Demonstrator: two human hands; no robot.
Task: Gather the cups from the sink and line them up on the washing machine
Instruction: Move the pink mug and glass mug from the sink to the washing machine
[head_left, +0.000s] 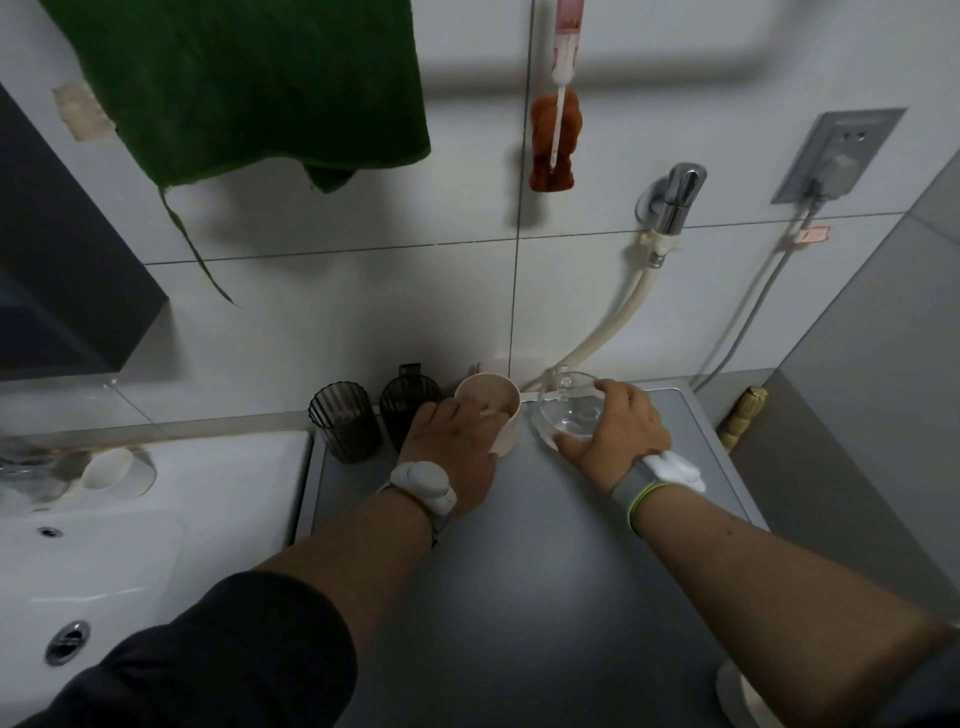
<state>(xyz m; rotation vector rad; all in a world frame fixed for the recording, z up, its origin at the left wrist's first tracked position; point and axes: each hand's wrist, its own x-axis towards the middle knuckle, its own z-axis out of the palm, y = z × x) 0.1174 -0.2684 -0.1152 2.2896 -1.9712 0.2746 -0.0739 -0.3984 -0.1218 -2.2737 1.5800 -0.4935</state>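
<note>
Along the back edge of the grey washing machine top (519, 571) stand several cups in a row. Two dark ribbed cups, one (344, 427) at the far left and another (408, 410) beside it, stand free. My left hand (452, 452) grips the beige cup (493, 410), which rests upright on the machine. To its right, my right hand (618, 431) holds the clear glass cup (569, 410) around its side, low on the lid. The white sink (104, 551) lies at the left.
A green towel (249, 88) hangs on the tiled wall above. A tap (675, 200) with a cream hose (613, 322) runs down behind the cups. A wall socket (836, 156) and cable sit at right. A soap dish (111, 467) rests on the sink rim.
</note>
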